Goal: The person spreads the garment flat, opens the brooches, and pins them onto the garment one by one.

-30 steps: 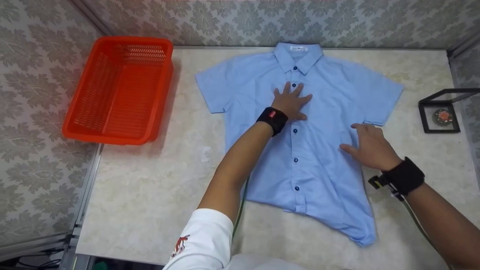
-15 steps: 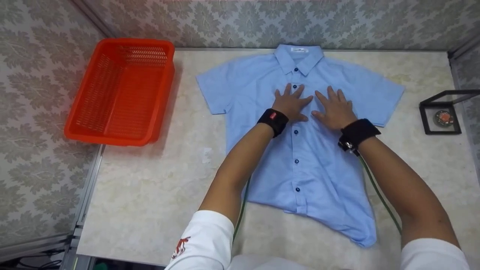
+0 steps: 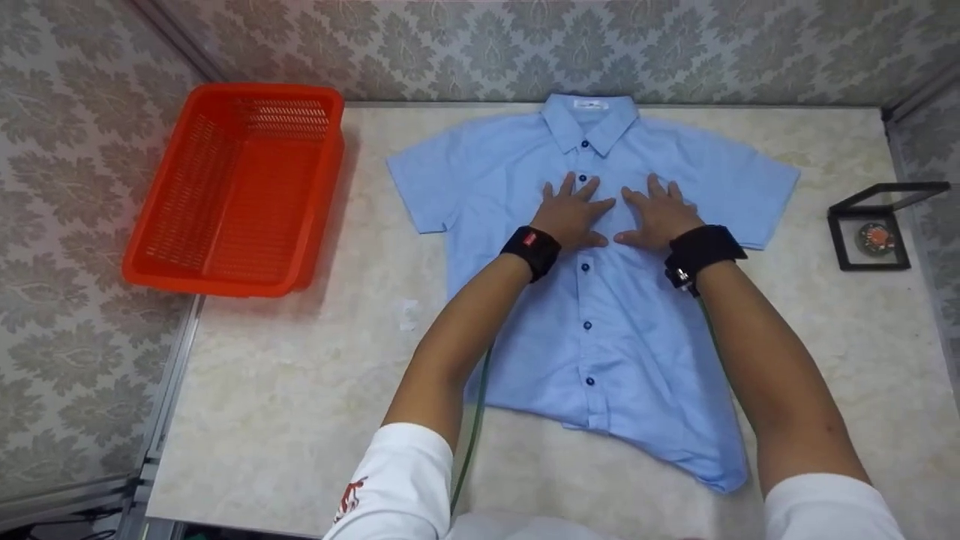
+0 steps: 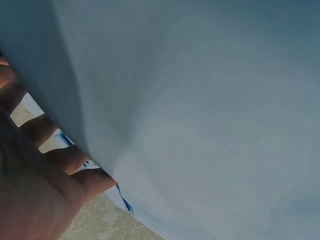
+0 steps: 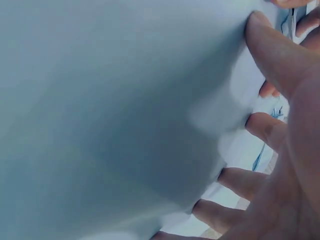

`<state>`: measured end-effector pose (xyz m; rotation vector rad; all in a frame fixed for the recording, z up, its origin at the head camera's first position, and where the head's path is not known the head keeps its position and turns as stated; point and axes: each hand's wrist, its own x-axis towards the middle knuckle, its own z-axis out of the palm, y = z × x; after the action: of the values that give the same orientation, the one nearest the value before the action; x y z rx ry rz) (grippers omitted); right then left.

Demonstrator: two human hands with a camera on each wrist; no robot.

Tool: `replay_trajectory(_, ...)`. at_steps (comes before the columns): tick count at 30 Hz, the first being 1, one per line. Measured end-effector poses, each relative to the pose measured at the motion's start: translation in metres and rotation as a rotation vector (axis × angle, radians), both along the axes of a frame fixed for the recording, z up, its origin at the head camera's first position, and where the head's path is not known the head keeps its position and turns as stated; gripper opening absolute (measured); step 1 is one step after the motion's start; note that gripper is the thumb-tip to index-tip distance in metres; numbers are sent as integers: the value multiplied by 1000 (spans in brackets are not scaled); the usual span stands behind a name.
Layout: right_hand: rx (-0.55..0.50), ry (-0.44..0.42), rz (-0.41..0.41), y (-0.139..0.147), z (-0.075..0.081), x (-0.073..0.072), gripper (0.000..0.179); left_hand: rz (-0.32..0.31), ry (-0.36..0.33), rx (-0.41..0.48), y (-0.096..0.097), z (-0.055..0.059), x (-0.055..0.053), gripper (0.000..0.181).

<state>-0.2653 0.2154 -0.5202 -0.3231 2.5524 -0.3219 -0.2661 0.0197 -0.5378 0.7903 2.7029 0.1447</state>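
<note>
A light blue short-sleeved shirt (image 3: 517, 330) lies front up on the table, buttoned, its collar toward the back wall. Its lower hem runs at a slant, longer at the right, with creases along that side. My left hand (image 3: 571, 215) rests spread on the chest by the button strip. Just to its right, my right hand (image 3: 660, 217) also lies spread on the cloth, thumbs near each other. In the left wrist view, the fingers (image 4: 67, 159) touch the fabric with their tips. The right wrist view shows fingertips (image 5: 257, 125) pressing on the shirt, partly shaded.
A red plastic basket (image 3: 315, 225) with slotted sides stands at the table's left. On the right is a small black open frame (image 3: 841, 244) holding a round patterned piece (image 3: 875, 238). A patterned wall (image 3: 450, 52) borders the table (image 3: 300, 420) at the back.
My right hand has come from the shirt's right side up to the chest beside my left hand and now rests there. The left hand has stayed in place; the view has shifted slightly.
</note>
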Motion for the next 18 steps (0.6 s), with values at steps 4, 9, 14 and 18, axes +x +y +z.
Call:
replay_trajectory(4, 1, -7, -14, -3, 2, -1, 89, -26, -11, 58, -11, -3, 1, 70)
replay_trajectory(9, -20, -19, -32, -7, 4, -3, 89, -11, -81, 78, -26, 5, 2, 66)
replay_trajectory(14, -26, -19, -55, -9, 6, -3, 87, 50, -59, 108, -58, 15, 11, 61)
replay_trajectory(18, -31, 4, -54, -9, 8, -4, 85, 133, 11, 127, -93, 19, 26, 65)
